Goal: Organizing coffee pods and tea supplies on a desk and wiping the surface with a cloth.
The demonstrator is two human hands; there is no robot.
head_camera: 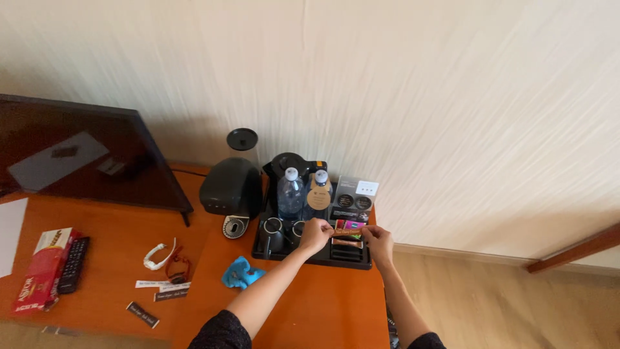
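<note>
From the head camera, both hands reach over the black tray (310, 257) at the far edge of the orange-brown bench (323, 304). The left hand (316, 234) and the right hand (378, 242) hold one slim brown sachet (349, 232) between them, level over the tray's sachet compartments; the fingers of each hand pinch one end of it. It looks like the step of sorting or laying the sachet among the other coloured packets (352, 225). A careful lowering into a slot, without knocking the neighbours, would be the call.

Two upside-down cups (279, 231) sit in the tray's left part, and two water bottles (292, 192) stand behind them with a black kettle (289, 165) and a small dark card stand (354, 197). Left of the tray stands a black ice bucket (230, 186), its lid (242, 138) leaning against the wall. A blue cloth (240, 273) lies near the left forearm. Further left are a television (84, 158), a remote (73, 264), a red box (44, 271), a white wristband (157, 255) and some label strips (161, 289). The wall is pale and textured; the floor (504, 304) is light wood.
</note>
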